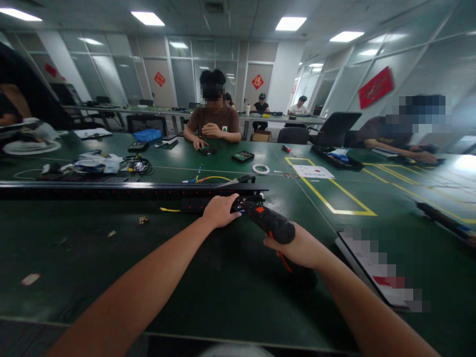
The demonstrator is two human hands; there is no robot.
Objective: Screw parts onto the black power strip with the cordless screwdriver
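My right hand (303, 245) is wrapped round the handle of a black cordless power screwdriver (273, 223) with orange marks. Its nose points left and away, at the right end of a black strip-shaped housing (191, 204). That end is gripped by my left hand (219, 210), thumb toward the tool and fingers over the top; the fingertips are partly hidden. A yellow wire (170, 209) sticks out of the housing's left end. Just behind lies a long black rail (130, 191) with small red marks. A small heap of brass-coloured screws or fittings (143, 220) sits to the left.
A white-covered flat item (372, 272) lies right of my right forearm, a dark long tool (442, 218) beyond it. Farther back are a white tape roll (261, 169), a black tray (336, 157) and tangled cables (136, 164). A co-worker (212, 121) sits opposite, handling a small device.
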